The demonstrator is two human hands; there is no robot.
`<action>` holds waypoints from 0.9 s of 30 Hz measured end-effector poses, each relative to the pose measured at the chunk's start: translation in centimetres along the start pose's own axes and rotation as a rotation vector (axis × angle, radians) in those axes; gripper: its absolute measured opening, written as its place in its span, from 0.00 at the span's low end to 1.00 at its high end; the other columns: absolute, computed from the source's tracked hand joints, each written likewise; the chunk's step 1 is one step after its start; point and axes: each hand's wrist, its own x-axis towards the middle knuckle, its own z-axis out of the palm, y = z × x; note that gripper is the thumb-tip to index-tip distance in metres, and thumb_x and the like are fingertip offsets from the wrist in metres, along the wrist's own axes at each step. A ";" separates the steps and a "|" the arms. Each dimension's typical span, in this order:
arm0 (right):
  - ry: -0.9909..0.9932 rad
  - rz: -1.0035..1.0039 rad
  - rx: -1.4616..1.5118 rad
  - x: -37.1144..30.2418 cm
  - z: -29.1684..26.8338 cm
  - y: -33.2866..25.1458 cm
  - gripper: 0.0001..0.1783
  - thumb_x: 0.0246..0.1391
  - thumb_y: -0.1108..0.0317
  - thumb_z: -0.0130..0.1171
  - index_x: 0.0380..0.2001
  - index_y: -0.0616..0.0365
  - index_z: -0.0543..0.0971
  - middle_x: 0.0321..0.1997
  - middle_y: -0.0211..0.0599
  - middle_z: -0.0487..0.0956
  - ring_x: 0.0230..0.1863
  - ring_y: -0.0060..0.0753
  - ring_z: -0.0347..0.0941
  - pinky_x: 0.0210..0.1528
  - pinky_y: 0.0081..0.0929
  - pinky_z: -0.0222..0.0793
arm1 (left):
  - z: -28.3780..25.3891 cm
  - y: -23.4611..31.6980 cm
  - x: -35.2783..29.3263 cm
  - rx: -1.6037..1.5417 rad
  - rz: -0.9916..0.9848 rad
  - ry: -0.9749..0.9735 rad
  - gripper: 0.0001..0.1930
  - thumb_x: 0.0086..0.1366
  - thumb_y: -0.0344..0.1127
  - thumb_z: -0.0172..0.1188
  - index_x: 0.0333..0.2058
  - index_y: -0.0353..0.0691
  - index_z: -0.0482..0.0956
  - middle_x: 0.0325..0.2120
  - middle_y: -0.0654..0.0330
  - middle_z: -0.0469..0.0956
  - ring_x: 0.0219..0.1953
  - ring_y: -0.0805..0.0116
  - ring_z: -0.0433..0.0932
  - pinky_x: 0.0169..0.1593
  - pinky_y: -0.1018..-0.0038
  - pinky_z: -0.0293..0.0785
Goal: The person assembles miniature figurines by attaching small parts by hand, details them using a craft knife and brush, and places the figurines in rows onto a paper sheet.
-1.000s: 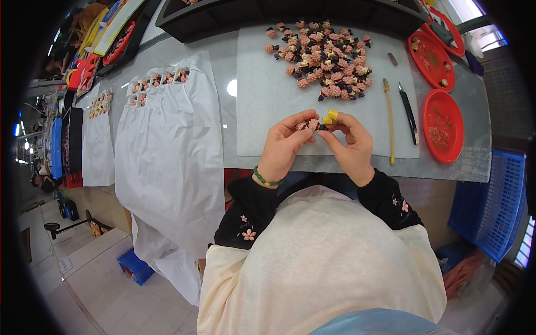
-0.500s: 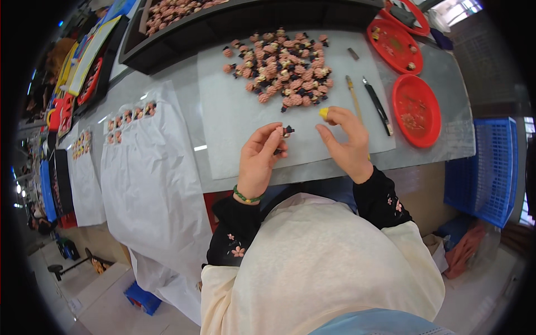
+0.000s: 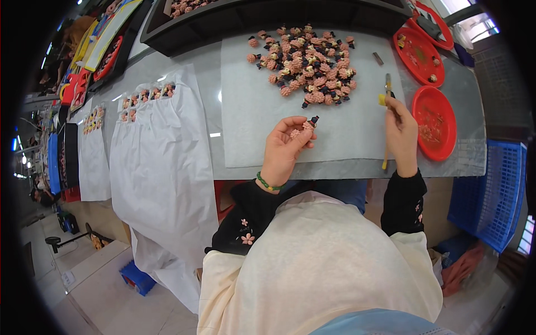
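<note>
My left hand (image 3: 286, 146) pinches a small pink figurine (image 3: 310, 124) with a dark top between thumb and fingers, above the near part of a white sheet (image 3: 245, 139). A pink flower-like piece (image 3: 295, 134) shows against the same fingers. To the right, my right hand (image 3: 402, 134) has its fingers closed around a small yellow piece (image 3: 382, 99). It lies over a black pen-like tool, mostly hidden beneath it, and beside a thin yellowish stick tool (image 3: 388, 82). Beyond both hands sits a heap of similar pink-and-dark figurines (image 3: 312, 67).
Red dishes (image 3: 434, 123) with small bits stand at the right. A dark tray (image 3: 268, 28) of more figurines borders the far side. Bagged figurines (image 3: 148, 97) lie on white plastic at the left. A small grey bar (image 3: 378, 58) rests near the heap. A blue crate (image 3: 486, 190) stands lower right.
My right hand has moved away from my left, rightward onto the pen-like tool and stick, with the yellow piece still at its fingers. The left hand keeps its figurine. The whole view has shifted.
</note>
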 end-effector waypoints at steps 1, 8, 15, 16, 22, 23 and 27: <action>-0.007 -0.002 0.006 0.0 -0.2 -0.6 0.16 0.50 0.80 0.44 0.44 0.66 0.69 0.37 0.38 0.73 0.36 0.25 0.69 0.38 0.19 0.65 | 0.0 0.0 0.0 -0.002 -0.008 0.001 0.15 0.57 0.25 0.53 0.43 0.32 0.65 0.33 0.59 0.72 0.34 0.72 0.73 0.35 0.80 0.71; -0.289 -0.036 0.693 -2.5 1.8 -4.6 0.15 0.54 0.71 0.49 0.44 0.66 0.68 0.36 0.37 0.70 0.34 0.24 0.68 0.36 0.17 0.64 | -0.4 -0.3 0.0 0.039 0.004 -0.035 0.15 0.58 0.24 0.51 0.46 0.33 0.66 0.38 0.58 0.72 0.36 0.72 0.73 0.36 0.80 0.70; -0.283 -0.430 0.189 -2.8 3.9 -6.1 0.09 0.53 0.70 0.50 0.33 0.65 0.71 0.24 0.37 0.69 0.22 0.25 0.67 0.22 0.18 0.61 | -0.2 -0.5 -0.2 0.067 0.043 -0.025 0.13 0.59 0.25 0.50 0.44 0.32 0.67 0.35 0.59 0.71 0.34 0.74 0.71 0.35 0.80 0.69; -0.284 -0.432 0.189 -2.7 4.4 -6.4 0.09 0.53 0.70 0.50 0.33 0.65 0.71 0.24 0.37 0.69 0.22 0.25 0.67 0.22 0.18 0.61 | -0.3 -0.5 -0.2 0.075 0.043 -0.026 0.13 0.59 0.25 0.50 0.44 0.31 0.67 0.35 0.60 0.71 0.33 0.74 0.71 0.35 0.81 0.68; -0.317 -0.643 0.084 -3.0 4.7 -5.6 0.06 0.51 0.73 0.51 0.30 0.66 0.72 0.23 0.41 0.70 0.20 0.33 0.66 0.22 0.22 0.61 | -0.4 -0.7 -0.4 -0.008 0.055 -0.016 0.13 0.59 0.26 0.50 0.43 0.30 0.68 0.33 0.60 0.71 0.30 0.75 0.69 0.34 0.82 0.67; -0.354 -0.580 0.072 -3.1 4.1 -5.6 0.05 0.51 0.74 0.51 0.29 0.65 0.72 0.23 0.41 0.70 0.20 0.33 0.66 0.22 0.23 0.61 | -0.4 -0.6 -0.3 -0.009 0.054 -0.016 0.13 0.59 0.26 0.50 0.43 0.30 0.68 0.33 0.60 0.71 0.30 0.75 0.69 0.34 0.82 0.67; -0.255 -0.648 0.160 -3.1 4.8 -5.4 0.04 0.49 0.74 0.51 0.26 0.65 0.71 0.21 0.39 0.70 0.20 0.36 0.65 0.21 0.24 0.60 | -0.4 -0.5 -0.3 -0.021 0.037 -0.031 0.12 0.59 0.27 0.50 0.43 0.30 0.68 0.32 0.60 0.72 0.29 0.77 0.69 0.33 0.83 0.67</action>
